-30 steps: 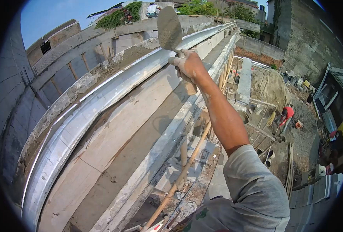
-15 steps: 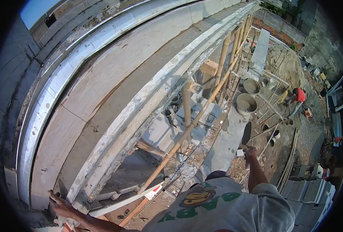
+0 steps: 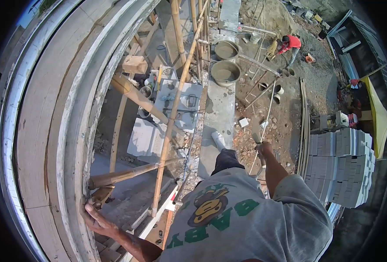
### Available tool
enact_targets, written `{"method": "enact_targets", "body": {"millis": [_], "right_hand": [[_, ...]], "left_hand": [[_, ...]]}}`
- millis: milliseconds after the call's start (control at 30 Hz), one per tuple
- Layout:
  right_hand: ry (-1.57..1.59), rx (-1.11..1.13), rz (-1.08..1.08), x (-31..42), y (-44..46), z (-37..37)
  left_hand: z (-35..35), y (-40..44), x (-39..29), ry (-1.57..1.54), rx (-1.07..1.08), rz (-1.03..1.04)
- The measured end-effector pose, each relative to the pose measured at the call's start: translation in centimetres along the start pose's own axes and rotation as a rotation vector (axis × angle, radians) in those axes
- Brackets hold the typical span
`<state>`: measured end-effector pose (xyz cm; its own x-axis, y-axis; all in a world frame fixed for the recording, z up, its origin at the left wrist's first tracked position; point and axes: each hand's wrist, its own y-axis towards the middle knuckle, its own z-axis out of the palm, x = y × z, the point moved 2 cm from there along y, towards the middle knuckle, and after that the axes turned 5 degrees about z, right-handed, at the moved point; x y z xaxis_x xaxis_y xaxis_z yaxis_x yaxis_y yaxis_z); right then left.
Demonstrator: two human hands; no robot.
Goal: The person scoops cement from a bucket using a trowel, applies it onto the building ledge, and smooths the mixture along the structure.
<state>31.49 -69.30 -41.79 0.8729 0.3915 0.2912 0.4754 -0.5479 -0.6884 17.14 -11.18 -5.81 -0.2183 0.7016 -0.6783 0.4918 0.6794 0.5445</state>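
Note:
My right hand (image 3: pixel 265 150) is closed round the handle of a trowel (image 3: pixel 255 130), held out to the right of my body with the blade pointing away from me. My left hand (image 3: pixel 101 223) grips the outer edge of a curved concrete ledge (image 3: pixel 69 144) at the left. Its fingertips rest against the ledge's side, and part of the fingers is hidden. Just beyond that hand, a bamboo pole (image 3: pixel 123 174) meets the ledge by a piece of wood (image 3: pixel 101 194).
I stand on a narrow plank walkway (image 3: pixel 217 118) with two tubs of grey mortar (image 3: pixel 225 73) ahead. Bamboo scaffold poles (image 3: pixel 169 131) cross at the left. Below are a person in red (image 3: pixel 293 42), stacked grey blocks (image 3: pixel 339 161) and long poles (image 3: pixel 304 126).
My view has turned downward and to the right, showing my foot on the walkway. My left hand has come to hold the ledge's edge. The trowel stays in my right hand, its blade turned.

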Motion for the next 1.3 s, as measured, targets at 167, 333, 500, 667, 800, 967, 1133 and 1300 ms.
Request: {"method": "enact_targets", "body": {"millis": [167, 333, 500, 667, 800, 967, 1133, 1300], "right_hand": [[-0.081, 0.102, 0.069, 1.7, 5.8, 0.9], [-0.278, 0.109, 0.149, 3.2, 10.1, -0.1], [-0.346, 0.123, 0.003, 7.9, 13.5, -5.8], [-0.092, 0.199, 0.010, 15.2, 15.7, -12.3], [-0.244, 0.116, -0.117, 17.9, 20.1, -13.7], [-0.462, -0.006, -0.038, 25.1, 20.0, -13.8], [-0.468, 0.034, -0.017, 27.2, 25.5, -12.8], [-0.401, 0.085, -0.021, 31.6, 27.6, -12.1]], "left_hand": [[21.1, -6.2, 0.2, -0.254, 0.651, -0.208], [34.6, -11.8, -4.0, -0.181, 1.091, -0.136], [46.4, -13.1, -4.7, -0.314, 1.160, -0.340], [56.0, -11.9, -4.9, -0.411, 1.081, -0.705], [61.7, -13.7, -2.9, -0.395, 1.134, -0.878], [70.2, -18.9, 2.1, -0.267, 1.312, -1.157], [78.6, -19.4, 1.2, -0.160, 1.468, -1.185], [87.6, -23.2, 0.5, -0.182, 1.406, -1.256]]}}
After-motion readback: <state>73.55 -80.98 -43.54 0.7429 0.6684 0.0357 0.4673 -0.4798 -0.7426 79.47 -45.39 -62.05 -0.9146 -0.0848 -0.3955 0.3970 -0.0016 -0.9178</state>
